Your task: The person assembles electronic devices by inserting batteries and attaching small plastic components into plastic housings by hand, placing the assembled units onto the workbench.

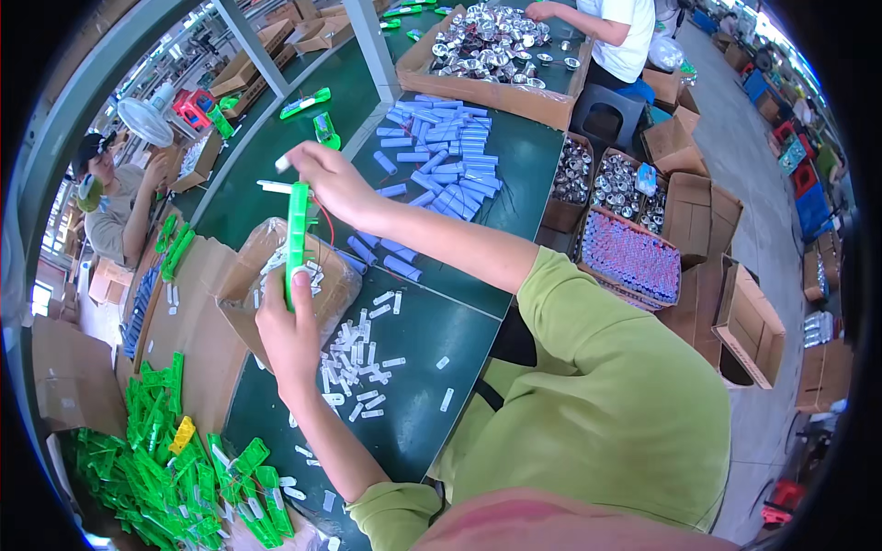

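My left hand (pixel 287 332) grips the lower end of a long, narrow green plastic housing (pixel 297 228) and holds it upright above the bench. A thin white strip (pixel 274 186) juts out to the left at the housing's top, and a red wire trails on its right. Just above that end, my right hand (pixel 333 184) pinches a small white piece (pixel 282 164); its exact kind is too small to tell. Behind the housing stands an open cardboard box (pixel 241 308) with white pieces in it. Small white plastic pieces (pixel 347 360) lie scattered beside the box.
Blue-wrapped cylinders (pixel 450 156) are heaped farther off on the green bench (pixel 441 326). Green housings (pixel 138 487) pile up at lower left. Shiny metal cups fill a cardboard tray (pixel 524 103) at the back, near a co-worker's arm (pixel 588 23). Another person (pixel 124 197) sits across at left.
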{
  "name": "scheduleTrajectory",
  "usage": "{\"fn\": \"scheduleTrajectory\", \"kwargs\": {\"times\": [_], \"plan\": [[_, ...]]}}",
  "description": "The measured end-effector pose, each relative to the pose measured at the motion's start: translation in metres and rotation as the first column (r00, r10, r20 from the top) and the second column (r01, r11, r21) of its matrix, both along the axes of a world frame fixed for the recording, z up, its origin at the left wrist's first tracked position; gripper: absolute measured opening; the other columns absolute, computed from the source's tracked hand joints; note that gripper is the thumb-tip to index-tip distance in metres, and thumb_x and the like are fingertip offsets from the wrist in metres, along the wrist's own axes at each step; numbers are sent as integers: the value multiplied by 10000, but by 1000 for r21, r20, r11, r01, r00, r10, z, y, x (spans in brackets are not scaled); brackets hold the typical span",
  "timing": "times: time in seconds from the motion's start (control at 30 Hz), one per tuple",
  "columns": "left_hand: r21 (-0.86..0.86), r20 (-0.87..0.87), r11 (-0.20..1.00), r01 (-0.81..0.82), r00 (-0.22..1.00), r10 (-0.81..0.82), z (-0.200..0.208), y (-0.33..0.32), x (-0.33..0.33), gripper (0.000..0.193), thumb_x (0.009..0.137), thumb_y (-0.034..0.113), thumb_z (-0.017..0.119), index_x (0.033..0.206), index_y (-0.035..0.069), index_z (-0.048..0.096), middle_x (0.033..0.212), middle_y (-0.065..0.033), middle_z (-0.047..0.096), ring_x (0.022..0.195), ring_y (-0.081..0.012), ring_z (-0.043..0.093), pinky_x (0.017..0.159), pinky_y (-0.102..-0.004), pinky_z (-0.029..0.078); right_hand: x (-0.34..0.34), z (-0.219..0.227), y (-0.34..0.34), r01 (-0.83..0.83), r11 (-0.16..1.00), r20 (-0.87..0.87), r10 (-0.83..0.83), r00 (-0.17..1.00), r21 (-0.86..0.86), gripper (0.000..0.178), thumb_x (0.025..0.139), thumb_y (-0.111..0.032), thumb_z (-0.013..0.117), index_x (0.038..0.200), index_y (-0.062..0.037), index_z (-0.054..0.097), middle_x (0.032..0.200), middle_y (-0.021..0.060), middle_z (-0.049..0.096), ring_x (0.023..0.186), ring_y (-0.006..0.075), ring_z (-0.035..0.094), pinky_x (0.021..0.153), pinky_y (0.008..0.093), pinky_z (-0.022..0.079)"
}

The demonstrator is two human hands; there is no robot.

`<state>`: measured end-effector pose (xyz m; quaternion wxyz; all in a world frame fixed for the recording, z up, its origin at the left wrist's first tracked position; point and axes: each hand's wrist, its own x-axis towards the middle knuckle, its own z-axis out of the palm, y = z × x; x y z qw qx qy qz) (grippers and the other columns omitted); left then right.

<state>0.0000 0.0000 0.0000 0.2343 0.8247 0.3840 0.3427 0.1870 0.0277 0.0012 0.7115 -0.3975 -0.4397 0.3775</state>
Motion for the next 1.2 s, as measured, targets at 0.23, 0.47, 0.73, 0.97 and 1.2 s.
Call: {"fn": "scheduleTrajectory", "kwargs": {"times": [0.23,0.47,0.73,0.97,1.2], "plan": [[-362,290,876,319,932,-219,0,-2,-7,481,980,400,343,970,-9,594,685,-90,599,611,-184,566,574,-298,433,17,-1,-10,-159,952,68,147,987,263,352,975,-305,408,994,-12,602,951,69,639,891,123,579,807,279,430],[-597,717,489,636,697,-30,8,-3,-9,614,969,510,221,1017,-14,538,659,-98,550,517,-208,522,488,-316,444,4,6,-37,-6,916,484,-206,850,400,344,817,-46,627,1132,-33,490,976,53,588,876,158,594,755,284,469],[-479,804,291,828,547,-234,9,-2,-19,603,973,489,233,1065,-20,542,749,-126,597,539,-219,547,457,-313,451,2,9,-40,139,753,649,-632,423,643,286,796,-13,615,1074,-49,558,979,46,597,877,161,608,710,299,491],[-507,662,581,636,720,-211,-10,13,-14,609,969,516,248,1129,-5,521,900,-108,592,700,-192,567,657,-330,463,-6,19,-62,-450,884,-26,456,889,129,531,775,72,478,1298,-1,425,1139,119,603,1073,203,571,957,344,425],[-358,655,734,577,716,-243,3,1,3,605,980,468,272,1392,25,290,793,-103,596,697,-189,582,631,-319,489,5,13,-58,-531,825,-238,565,790,196,503,776,4,433,1279,3,435,1174,188,559,1082,265,555,979,403,417]]}}
